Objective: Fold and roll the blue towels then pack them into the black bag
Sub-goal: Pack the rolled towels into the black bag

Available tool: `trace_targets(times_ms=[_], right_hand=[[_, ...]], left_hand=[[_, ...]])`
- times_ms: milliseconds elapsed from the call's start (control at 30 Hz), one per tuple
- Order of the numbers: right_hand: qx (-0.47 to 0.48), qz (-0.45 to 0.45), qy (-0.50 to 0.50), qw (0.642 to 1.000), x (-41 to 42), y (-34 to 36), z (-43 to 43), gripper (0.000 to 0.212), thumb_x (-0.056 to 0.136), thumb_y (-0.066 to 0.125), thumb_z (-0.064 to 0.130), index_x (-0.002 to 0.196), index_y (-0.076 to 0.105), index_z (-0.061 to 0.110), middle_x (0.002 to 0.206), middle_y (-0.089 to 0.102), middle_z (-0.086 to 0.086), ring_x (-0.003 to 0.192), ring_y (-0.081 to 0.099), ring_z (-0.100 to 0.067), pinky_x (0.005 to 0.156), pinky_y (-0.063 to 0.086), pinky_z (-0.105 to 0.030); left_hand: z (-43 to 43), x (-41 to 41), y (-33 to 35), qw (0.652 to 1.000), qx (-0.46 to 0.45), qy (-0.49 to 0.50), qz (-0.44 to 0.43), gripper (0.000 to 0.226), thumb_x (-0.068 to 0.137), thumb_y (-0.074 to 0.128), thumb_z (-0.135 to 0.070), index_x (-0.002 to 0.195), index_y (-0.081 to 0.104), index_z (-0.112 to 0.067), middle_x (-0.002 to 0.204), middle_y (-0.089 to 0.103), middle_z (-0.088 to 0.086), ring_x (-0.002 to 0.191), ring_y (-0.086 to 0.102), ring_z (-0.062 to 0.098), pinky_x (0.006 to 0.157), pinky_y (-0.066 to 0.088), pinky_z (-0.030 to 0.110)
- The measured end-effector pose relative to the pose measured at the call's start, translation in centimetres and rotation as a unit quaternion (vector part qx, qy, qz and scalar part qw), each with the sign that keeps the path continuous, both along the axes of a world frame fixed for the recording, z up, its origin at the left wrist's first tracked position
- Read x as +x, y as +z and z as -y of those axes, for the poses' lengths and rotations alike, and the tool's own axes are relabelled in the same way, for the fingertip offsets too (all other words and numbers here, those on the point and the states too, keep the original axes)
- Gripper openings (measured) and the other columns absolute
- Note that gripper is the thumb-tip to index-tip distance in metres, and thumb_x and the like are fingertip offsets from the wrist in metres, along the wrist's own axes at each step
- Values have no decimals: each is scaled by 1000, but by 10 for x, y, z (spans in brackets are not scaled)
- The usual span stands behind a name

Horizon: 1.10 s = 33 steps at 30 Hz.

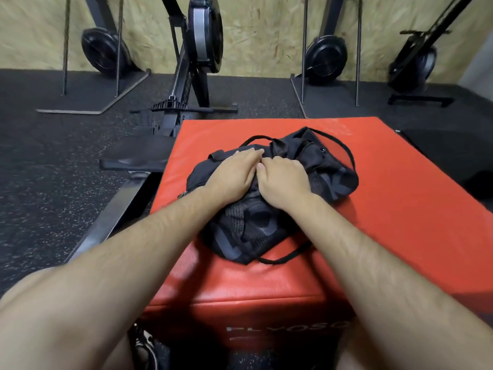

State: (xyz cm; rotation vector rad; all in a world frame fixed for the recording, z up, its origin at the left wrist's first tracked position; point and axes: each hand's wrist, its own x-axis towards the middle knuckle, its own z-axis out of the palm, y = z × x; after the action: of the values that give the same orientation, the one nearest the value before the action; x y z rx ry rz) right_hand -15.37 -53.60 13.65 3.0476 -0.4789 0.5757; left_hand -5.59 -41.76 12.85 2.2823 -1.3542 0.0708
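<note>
The black bag (328, 169) lies crumpled on top of a red padded box (400, 209), its thin straps looping out at the back and the front. My left hand (232, 174) rests on the bag's upper left part, fingers reaching to its top seam. My right hand (282, 180) sits right beside it, fingers curled and pinching the fabric near the middle of the top. The two hands touch each other. No blue towel shows anywhere in view.
Rowing machines (192, 76) and ski trainers (325, 60) stand against the wooden back wall on dark rubber floor. A rower seat and rail (133, 161) run along the box's left side. A black mat (448, 156) lies to the right. A shoe (144, 345) shows below.
</note>
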Motion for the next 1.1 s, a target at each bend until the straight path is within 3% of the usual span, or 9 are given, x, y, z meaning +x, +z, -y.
trace_targets(times_ms=[167, 267, 367, 500, 633, 733, 900, 1000, 1100], right_hand=[[13, -7, 9, 1000, 2, 8, 8, 44, 104, 32, 34, 135, 56, 14, 124, 63, -16, 115, 57, -38, 107, 33, -45], [-13, 58, 56, 997, 2, 12, -3, 46, 98, 42, 30, 138, 54, 11, 137, 55, -16, 125, 50, -37, 114, 30, -48], [-30, 98, 138, 985, 5, 21, -37, 40, 92, 46, 26, 127, 62, 14, 125, 58, -9, 114, 52, -35, 97, 42, -47], [-57, 77, 205, 974, 8, 19, -89, 33, 86, 50, 30, 111, 67, 18, 107, 57, -5, 100, 50, -31, 78, 40, -44], [-50, 20, 215, 975, 14, 8, -114, 32, 84, 52, 36, 104, 69, 18, 102, 53, -3, 95, 50, -28, 77, 37, -40], [-42, 2, 208, 977, 16, 4, -119, 35, 84, 52, 37, 109, 68, 19, 103, 51, -3, 95, 52, -28, 78, 39, -40], [-11, -8, 201, 979, 22, 8, -126, 32, 89, 58, 39, 114, 66, 20, 106, 50, -3, 95, 55, -27, 83, 43, -42], [7, -33, 196, 980, 26, 9, -128, 32, 93, 59, 42, 117, 67, 22, 106, 53, -1, 98, 58, -27, 83, 44, -41], [74, -34, 191, 978, 31, 8, -127, 25, 92, 61, 44, 105, 69, 24, 94, 55, 5, 94, 59, -24, 76, 46, -39]], left_hand=[[-14, -4, 14, 1000, -2, 10, 12, 39, 105, 32, -17, 137, 52, -10, 143, 54, 10, 136, 46, 29, 118, 26, 46], [-49, -1, 19, 997, -43, 50, 46, 37, 104, 35, -17, 133, 57, -8, 140, 58, 11, 131, 51, 30, 115, 32, 44], [-92, 0, 9, 993, -75, 84, 27, 36, 102, 38, -20, 127, 59, -3, 129, 61, 15, 123, 54, 31, 108, 39, 40], [-133, 3, -12, 987, -50, 134, -78, 36, 103, 42, -31, 126, 60, -9, 120, 64, 7, 117, 57, 22, 102, 43, 37], [-147, 2, -11, 949, -59, 173, -257, 19, 102, 51, -34, 101, 61, -18, 84, 68, 0, 79, 68, 21, 72, 60, 44], [-156, 5, -15, 945, -91, 202, -242, 15, 97, 62, -34, 94, 63, -19, 76, 64, -3, 70, 61, 17, 71, 58, 44], [-156, 4, -8, 916, -174, 222, -286, 12, 94, 65, -25, 85, 65, -17, 83, 72, 8, 68, 62, 11, 63, 54, 34], [-157, 6, -4, 943, -169, 222, -183, 25, 95, 64, -27, 71, 58, -22, 73, 65, -6, 64, 54, -1, 62, 40, 10], [-157, 4, -3, 954, -172, 200, -143, 24, 96, 63, -25, 73, 57, -22, 71, 62, -10, 66, 53, -2, 61, 36, 12]])
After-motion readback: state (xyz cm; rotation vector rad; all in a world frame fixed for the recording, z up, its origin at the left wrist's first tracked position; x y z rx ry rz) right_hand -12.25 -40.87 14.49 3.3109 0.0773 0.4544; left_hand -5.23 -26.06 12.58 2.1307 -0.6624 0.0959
